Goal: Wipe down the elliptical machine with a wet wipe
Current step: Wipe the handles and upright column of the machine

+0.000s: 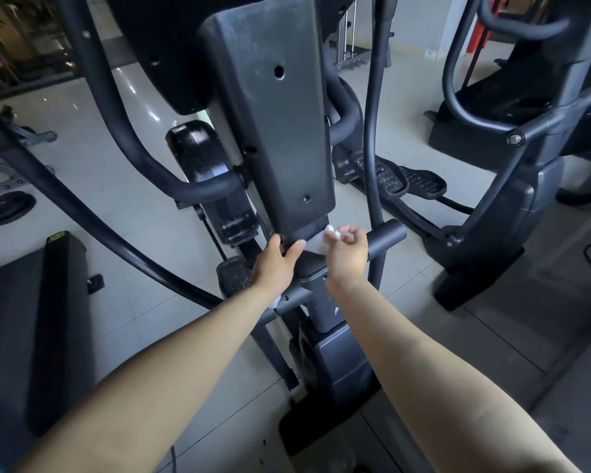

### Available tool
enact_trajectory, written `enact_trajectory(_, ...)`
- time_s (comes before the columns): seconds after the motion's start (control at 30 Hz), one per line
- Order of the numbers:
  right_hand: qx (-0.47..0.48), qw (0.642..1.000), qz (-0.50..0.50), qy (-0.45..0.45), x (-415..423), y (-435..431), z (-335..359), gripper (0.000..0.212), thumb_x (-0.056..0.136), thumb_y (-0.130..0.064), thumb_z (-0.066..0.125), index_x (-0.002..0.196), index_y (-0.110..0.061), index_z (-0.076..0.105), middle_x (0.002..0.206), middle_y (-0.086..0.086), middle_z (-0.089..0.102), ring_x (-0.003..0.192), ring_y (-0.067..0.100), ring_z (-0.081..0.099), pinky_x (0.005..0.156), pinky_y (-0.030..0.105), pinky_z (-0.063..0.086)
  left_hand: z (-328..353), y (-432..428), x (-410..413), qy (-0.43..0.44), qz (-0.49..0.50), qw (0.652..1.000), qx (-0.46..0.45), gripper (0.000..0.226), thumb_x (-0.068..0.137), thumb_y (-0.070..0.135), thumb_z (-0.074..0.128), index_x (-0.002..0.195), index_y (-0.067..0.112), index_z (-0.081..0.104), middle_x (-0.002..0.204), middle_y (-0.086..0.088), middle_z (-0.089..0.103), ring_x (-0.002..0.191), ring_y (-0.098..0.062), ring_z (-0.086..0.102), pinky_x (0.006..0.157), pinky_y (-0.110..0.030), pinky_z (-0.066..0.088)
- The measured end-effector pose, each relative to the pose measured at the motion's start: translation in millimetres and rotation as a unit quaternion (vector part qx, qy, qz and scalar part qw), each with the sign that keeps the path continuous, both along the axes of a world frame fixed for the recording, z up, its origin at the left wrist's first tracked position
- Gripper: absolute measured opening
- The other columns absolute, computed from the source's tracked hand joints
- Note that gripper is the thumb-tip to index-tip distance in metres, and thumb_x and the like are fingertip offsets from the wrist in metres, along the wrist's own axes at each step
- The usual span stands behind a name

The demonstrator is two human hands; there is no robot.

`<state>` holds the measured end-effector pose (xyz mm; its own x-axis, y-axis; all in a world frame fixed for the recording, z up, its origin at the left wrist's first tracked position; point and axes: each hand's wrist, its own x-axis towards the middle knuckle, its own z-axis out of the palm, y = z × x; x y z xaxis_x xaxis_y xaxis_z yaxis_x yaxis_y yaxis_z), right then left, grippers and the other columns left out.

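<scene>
The left hand point(276, 257) grips the post point(321, 305) of the elliptical point(270, 114), probably to steady it, while the right hand point(348, 251) pinches the wipe point(316, 243), pressing it on this post.

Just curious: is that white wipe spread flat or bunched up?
Bunched up: the wet wipe shows as a crumpled wad in the right hand.

A pale tiled floor point(123, 206) carries the elliptical machine point(335, 363) at centre, and a second dark machine point(492, 254) stands near it on the right. To the left lie a round black disc point(7, 208), perhaps a weight plate, and a long dark deck point(21, 319).
</scene>
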<state>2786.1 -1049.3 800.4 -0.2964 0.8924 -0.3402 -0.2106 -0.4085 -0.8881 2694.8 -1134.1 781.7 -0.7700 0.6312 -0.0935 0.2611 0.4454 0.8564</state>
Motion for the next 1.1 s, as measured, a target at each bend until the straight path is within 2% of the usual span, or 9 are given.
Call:
enact_trajectory(0.13,0.039,0.998,-0.011,-0.041,-9.1,7.2,11.5,0.021,0.096,-0.013,0.063,0.078,-0.024,0.061,0.073,-0.005,0.057,0.066,0.014,0.049,0.066,0.025,0.042,1.6,-0.8,0.6,-0.019,0.000,1.000,0.009,0.023,0.099,0.049,0.059,0.105,0.027,0.055,0.089,0.013,0.066,0.072,-0.014,0.057,0.066,-0.029,0.044)
enact_trajectory(0.27,0.004,0.994,-0.032,-0.102,-6.6,-11.0,-16.9,0.020,0.100,-0.028,0.062,0.081,-0.022,0.066,0.077,-0.005,0.068,0.073,0.015,0.062,0.070,0.021,0.046,2.4,-1.5,-1.7,0.002,-0.007,1.000,-0.007,0.023,0.098,0.049,0.059,0.107,0.028,0.055,0.095,0.013,0.066,0.084,-0.018,0.062,0.074,-0.030,0.050)
enact_trajectory(0.37,-0.037,0.988,-0.015,-0.148,2.5,-21.6,-29.1,0.013,0.100,-0.026,0.060,0.092,-0.020,0.069,0.080,-0.007,0.067,0.070,0.013,0.061,0.059,0.018,0.044,3.0,-1.7,-2.0,0.018,-0.013,0.999,-0.025,0.029,0.101,0.047,0.056,0.116,0.023,0.057,0.103,0.013,0.064,0.093,-0.012,0.057,0.072,-0.021,0.040)
enact_trajectory(0.43,-0.049,0.989,-0.003,-0.141,7.1,-24.7,-28.8,0.007,0.099,-0.021,0.061,0.099,-0.022,0.068,0.084,-0.010,0.066,0.070,0.006,0.059,0.056,0.014,0.041,2.4,-1.2,-2.6,0.022,-0.017,0.999,-0.026,0.031,0.101,0.046,0.056,0.120,0.021,0.057,0.108,0.011,0.063,0.098,-0.012,0.055,0.079,-0.025,0.038)
enact_trajectory(0.6,0.029,0.998,-0.018,-0.059,-4.2,-9.7,5.5,0.019,0.098,-0.019,0.063,0.115,-0.025,0.069,0.108,-0.002,0.073,0.091,0.012,0.068,0.083,0.020,0.052,1.0,-1.6,-5.3,0.020,-0.021,0.999,-0.027,0.036,0.100,0.050,0.056,0.118,0.019,0.056,0.109,0.007,0.070,0.099,-0.020,0.063,0.075,-0.032,0.042)
enact_trajectory(0.73,0.061,0.995,-0.007,-0.074,-8.5,0.2,9.3,0.034,0.101,-0.013,0.058,0.134,-0.018,0.064,0.116,-0.007,0.068,0.099,0.010,0.066,0.070,0.001,0.045,-0.6,-2.2,-6.2,0.014,-0.025,0.999,-0.024,0.036,0.099,0.055,0.056,0.112,0.021,0.055,0.104,0.004,0.072,0.099,-0.022,0.066,0.075,-0.036,0.047)
enact_trajectory(0.87,0.112,0.973,0.070,-0.187,-0.9,-6.5,-23.0,0.036,0.101,-0.014,0.056,0.137,-0.017,0.058,0.128,0.008,0.066,0.119,0.026,0.062,0.100,0.031,0.051,3.7,-3.3,-4.6,0.024,-0.028,0.998,-0.043,0.036,0.101,0.051,0.054,0.121,0.021,0.055,0.114,0.007,0.069,0.101,-0.018,0.060,0.082,-0.033,0.042)
enact_trajectory(1.0,0.100,0.964,0.076,-0.234,13.4,-7.5,-38.3,0.029,0.099,-0.015,0.061,0.127,-0.016,0.066,0.118,0.008,0.070,0.106,0.023,0.066,0.090,0.027,0.051,-0.5,-3.3,-6.4,-0.001,-0.021,1.000,-0.016,0.036,0.097,0.054,0.057,0.119,0.024,0.056,0.115,0.009,0.070,0.110,-0.018,0.063,0.096,-0.040,0.049)
enact_trajectory(1.1,0.084,0.978,0.047,-0.186,11.2,-2.7,-29.8,0.024,0.099,-0.018,0.065,0.122,-0.018,0.070,0.114,0.006,0.073,0.101,0.020,0.069,0.093,0.029,0.055,-0.9,-3.1,-5.6,0.008,-0.021,1.000,-0.018,0.035,0.098,0.052,0.058,0.118,0.023,0.056,0.115,0.006,0.070,0.109,-0.020,0.064,0.096,-0.040,0.050)
